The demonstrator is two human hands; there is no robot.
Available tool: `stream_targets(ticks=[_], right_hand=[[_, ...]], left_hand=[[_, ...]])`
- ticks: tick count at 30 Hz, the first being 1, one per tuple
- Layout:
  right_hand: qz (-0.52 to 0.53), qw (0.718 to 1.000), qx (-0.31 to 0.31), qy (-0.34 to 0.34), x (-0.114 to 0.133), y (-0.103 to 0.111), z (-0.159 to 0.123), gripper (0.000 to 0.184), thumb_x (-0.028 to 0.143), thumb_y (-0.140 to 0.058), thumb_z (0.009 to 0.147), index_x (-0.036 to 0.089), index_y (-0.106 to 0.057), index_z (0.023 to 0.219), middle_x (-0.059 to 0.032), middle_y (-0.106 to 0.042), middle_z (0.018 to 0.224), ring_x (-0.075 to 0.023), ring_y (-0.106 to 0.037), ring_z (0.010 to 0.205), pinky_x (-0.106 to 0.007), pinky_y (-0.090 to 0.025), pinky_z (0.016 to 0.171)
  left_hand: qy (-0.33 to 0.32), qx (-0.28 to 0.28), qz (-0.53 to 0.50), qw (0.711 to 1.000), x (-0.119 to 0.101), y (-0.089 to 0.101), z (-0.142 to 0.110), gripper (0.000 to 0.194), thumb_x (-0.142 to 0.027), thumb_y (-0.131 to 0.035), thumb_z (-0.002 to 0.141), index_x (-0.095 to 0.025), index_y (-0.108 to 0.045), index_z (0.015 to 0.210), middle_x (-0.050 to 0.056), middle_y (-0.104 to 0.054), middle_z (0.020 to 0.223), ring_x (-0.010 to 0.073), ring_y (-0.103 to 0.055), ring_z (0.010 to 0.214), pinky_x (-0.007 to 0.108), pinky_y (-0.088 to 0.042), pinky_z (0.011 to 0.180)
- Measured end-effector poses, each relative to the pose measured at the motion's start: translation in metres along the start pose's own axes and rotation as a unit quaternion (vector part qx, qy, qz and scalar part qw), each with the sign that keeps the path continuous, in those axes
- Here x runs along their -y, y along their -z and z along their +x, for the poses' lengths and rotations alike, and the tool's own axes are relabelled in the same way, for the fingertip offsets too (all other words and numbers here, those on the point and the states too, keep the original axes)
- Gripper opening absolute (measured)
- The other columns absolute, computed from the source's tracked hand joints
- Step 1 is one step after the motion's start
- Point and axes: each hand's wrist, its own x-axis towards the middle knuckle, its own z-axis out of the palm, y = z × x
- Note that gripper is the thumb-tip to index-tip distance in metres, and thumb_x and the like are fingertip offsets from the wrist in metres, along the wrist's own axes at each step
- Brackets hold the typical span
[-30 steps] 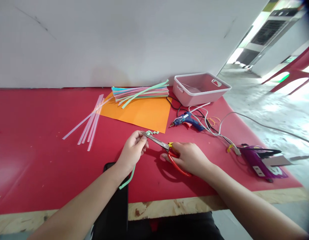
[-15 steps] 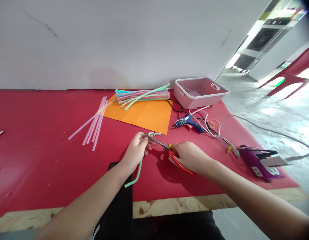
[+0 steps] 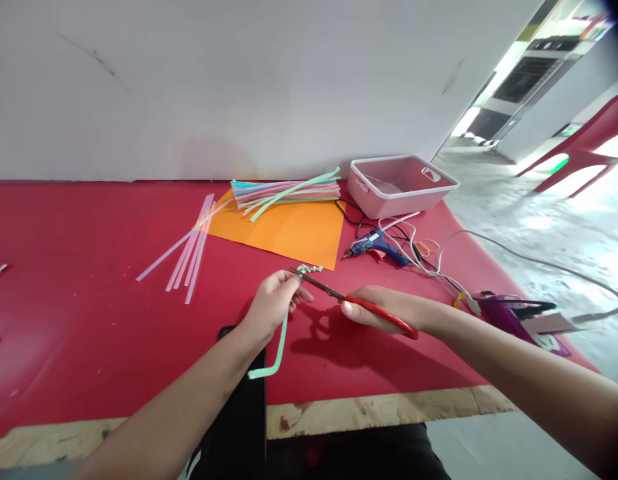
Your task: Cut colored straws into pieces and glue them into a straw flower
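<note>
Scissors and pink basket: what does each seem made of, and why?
The scissors seem to have metal blades, thin and dull grey; their smooth red handles are probably plastic. The pink basket looks like satin moulded plastic, with rounded corners and a cut-out grip.

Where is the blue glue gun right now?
In the head view, the blue glue gun lies on the right, between the orange sheet and the tangled cables, just in front of the pink basket.

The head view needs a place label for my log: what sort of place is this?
Probably a craft corner in a workshop or hall, though the room itself shows only partly. The scissors, glue gun and bundle of coloured strips suggest it.
</note>
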Motion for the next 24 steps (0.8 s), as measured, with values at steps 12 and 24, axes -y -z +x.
stream_targets(ticks=[12, 24], right_hand=[[-0.005, 0.999, -0.032, -0.035, 0.001, -0.007, 0.005, 0.059, 0.074, -0.040, 0.084, 0.020, -0.037, 0.062, 0.0047, -0.030, 0.058, -0.0098, -0.032, 0.053, -0.025, -0.024, 0.050], [-0.019, 0.996, -0.048, -0.069, 0.005, -0.011, 0.012, 0.062, 0.077, -0.040, 0.081, 0.020, -0.037, 0.058, 0.0046, -0.028, 0.055, -0.0100, -0.028, 0.051, -0.026, -0.024, 0.049]], left_hand=[[0.004, 0.008, 0.011, 1.000, 0.001, 0.000, 0.000, 0.012, -0.027, -0.050, 0.087, -0.019, -0.052, 0.079, 0.003, -0.070, 0.065, 0.0103, -0.054, 0.056, 0.021, -0.041, 0.054], [0.009, 0.021, 0.007, 1.000, 0.001, 0.001, -0.002, 0.014, -0.029, -0.052, 0.088, -0.018, -0.053, 0.080, 0.004, -0.068, 0.069, 0.0101, -0.056, 0.060, 0.021, -0.044, 0.057]])
